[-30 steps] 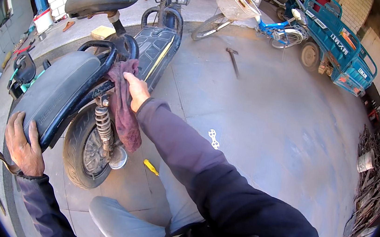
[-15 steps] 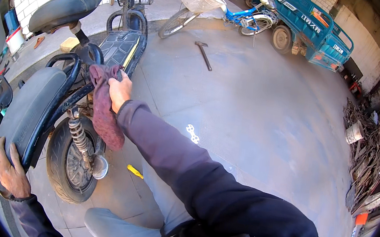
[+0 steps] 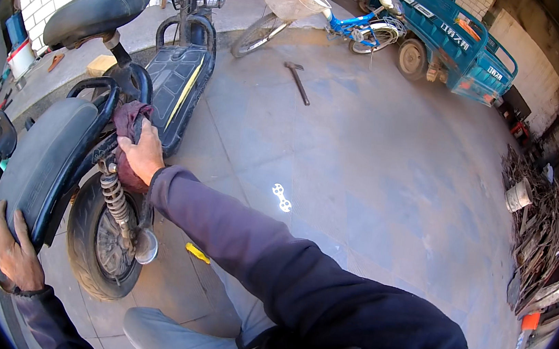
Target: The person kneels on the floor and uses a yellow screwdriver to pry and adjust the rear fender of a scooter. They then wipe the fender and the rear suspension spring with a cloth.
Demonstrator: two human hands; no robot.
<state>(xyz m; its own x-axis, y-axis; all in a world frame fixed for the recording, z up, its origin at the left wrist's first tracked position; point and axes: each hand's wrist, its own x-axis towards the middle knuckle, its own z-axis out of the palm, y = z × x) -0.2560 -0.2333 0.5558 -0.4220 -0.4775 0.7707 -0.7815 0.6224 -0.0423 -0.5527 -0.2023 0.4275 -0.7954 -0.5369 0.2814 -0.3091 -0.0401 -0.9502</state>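
Snagging worries me: my right hand (image 3: 143, 152) is closed on the maroon rag (image 3: 127, 131) against the scooter frame above the shock spring (image 3: 114, 200), my left hand (image 3: 12, 251) clasps the rear seat (image 3: 44, 154) end, and loose cloth could catch the coils.

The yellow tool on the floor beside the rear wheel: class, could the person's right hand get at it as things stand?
Probably yes. The yellow tool lies in the open, below the right hand, with nothing over it; that hand would first have to let go of the maroon rag.
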